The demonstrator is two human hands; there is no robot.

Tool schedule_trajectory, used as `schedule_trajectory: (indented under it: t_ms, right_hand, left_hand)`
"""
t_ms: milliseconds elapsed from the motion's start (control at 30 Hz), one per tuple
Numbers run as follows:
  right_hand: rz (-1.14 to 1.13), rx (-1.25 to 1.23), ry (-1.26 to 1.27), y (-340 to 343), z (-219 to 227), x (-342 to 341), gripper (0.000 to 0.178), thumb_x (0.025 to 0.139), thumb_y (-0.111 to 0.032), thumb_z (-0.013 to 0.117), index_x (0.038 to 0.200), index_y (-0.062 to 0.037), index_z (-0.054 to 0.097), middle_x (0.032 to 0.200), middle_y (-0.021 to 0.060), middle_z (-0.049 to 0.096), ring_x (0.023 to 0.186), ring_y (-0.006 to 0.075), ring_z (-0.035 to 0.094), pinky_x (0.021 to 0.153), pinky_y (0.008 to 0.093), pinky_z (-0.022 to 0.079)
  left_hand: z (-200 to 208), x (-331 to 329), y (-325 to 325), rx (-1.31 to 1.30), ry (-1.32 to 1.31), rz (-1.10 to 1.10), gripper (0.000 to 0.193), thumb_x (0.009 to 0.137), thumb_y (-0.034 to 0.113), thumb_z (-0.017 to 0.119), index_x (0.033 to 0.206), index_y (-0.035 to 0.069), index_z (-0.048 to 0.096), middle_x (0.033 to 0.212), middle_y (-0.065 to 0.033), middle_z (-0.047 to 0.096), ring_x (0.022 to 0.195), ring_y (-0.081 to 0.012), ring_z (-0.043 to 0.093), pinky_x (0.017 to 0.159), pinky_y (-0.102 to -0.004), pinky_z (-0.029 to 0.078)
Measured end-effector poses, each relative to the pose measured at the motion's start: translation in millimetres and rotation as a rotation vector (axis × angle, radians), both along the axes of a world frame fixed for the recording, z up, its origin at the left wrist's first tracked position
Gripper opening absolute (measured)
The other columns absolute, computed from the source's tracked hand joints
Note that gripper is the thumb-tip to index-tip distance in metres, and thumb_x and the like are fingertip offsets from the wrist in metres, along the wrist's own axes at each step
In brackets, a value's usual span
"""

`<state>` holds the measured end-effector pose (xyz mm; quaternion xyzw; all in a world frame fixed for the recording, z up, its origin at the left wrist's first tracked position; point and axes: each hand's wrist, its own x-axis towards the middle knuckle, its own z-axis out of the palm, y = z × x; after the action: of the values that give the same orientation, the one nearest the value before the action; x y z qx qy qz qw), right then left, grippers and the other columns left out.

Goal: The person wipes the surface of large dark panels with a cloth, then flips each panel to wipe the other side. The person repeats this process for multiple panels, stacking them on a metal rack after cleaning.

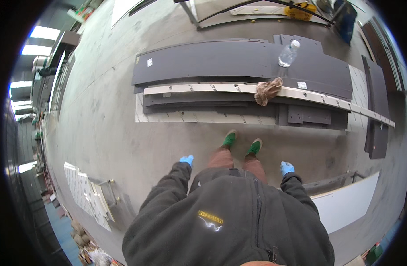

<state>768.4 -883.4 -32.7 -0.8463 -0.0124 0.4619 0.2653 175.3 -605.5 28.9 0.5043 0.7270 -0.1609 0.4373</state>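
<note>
My left hand [186,160], in a blue glove, hangs at my left side with its fingers curled in and nothing seen in it. On the other side, my right hand [287,168] wears a matching glove; its fingers are curled too, and no object shows in it. Neither hand touches anything. In front of my feet lies a low stack of dark grey panels [203,60]. A long pale strip [203,88] rests across it. A crumpled brown cloth [268,91] is draped over the strip. Behind the cloth, a clear bottle [288,55] with a white cap stands on the panels.
Beyond the stack is a metal frame [192,17] with a yellow object [299,11] under it. More dark panels [377,106] lie at the right. A white board [349,201] is by my right side, and pale sheets [86,193] lean on a rack at the left.
</note>
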Motion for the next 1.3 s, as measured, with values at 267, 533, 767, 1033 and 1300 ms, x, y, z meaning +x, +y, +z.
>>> schedule_trajectory:
  t_ms: [267,533,767,1033,1300]
  right_hand:
    - [0.375,-0.006,0.003,112,23,14,0.04,0.099,-0.035,0.07,0.117,-0.0005,0.075,0.106,0.0101,0.079,0.096,0.0194,0.073,0.088,0.0355,0.057]
    - [0.485,-0.086,0.067,185,30,-97,0.04,0.099,-0.033,0.07,0.12,-0.0003,0.075,0.111,0.0124,0.079,0.103,0.0216,0.073,0.093,0.0376,0.056]
    - [0.558,0.157,0.117,271,57,-198,0.029,0.101,-0.023,0.071,0.12,-0.0014,0.073,0.099,0.0038,0.075,0.083,0.0121,0.067,0.076,0.029,0.055]
    - [0.531,0.095,0.068,352,72,-226,0.033,0.099,-0.026,0.071,0.12,-0.0004,0.073,0.11,0.0095,0.078,0.101,0.0174,0.071,0.093,0.0348,0.055]
    - [0.843,0.282,-0.112,540,84,-260,0.021,0.098,-0.017,0.072,0.108,0.0013,0.076,0.095,0.0052,0.077,0.086,0.0124,0.07,0.084,0.0292,0.057]
  left_hand:
    - [6,79,-108,0.011,-0.195,0.323,0.046,0.098,0.037,0.069,0.125,0.0,0.07,0.104,-0.0138,0.076,0.09,-0.0239,0.071,0.08,-0.0412,0.059]
    - [-12,10,-82,-0.007,-0.247,0.729,0.045,0.095,0.038,0.073,0.119,0.0,0.073,0.112,-0.0137,0.078,0.103,-0.0264,0.072,0.094,-0.0409,0.055]
    - [-52,-105,-21,0.079,-0.346,0.869,0.038,0.098,0.033,0.075,0.124,0.008,0.066,0.078,-0.0003,0.062,0.063,-0.0149,0.059,0.054,-0.0344,0.05]
    - [-37,-125,79,0.195,-0.27,0.9,0.033,0.098,0.034,0.074,0.118,0.007,0.07,0.079,-0.0008,0.064,0.062,-0.0135,0.058,0.054,-0.0333,0.049]
    - [-5,-122,207,0.56,-0.388,0.796,0.049,0.095,0.033,0.075,0.126,-0.004,0.068,0.123,-0.0168,0.072,0.115,-0.0273,0.067,0.103,-0.0403,0.052]
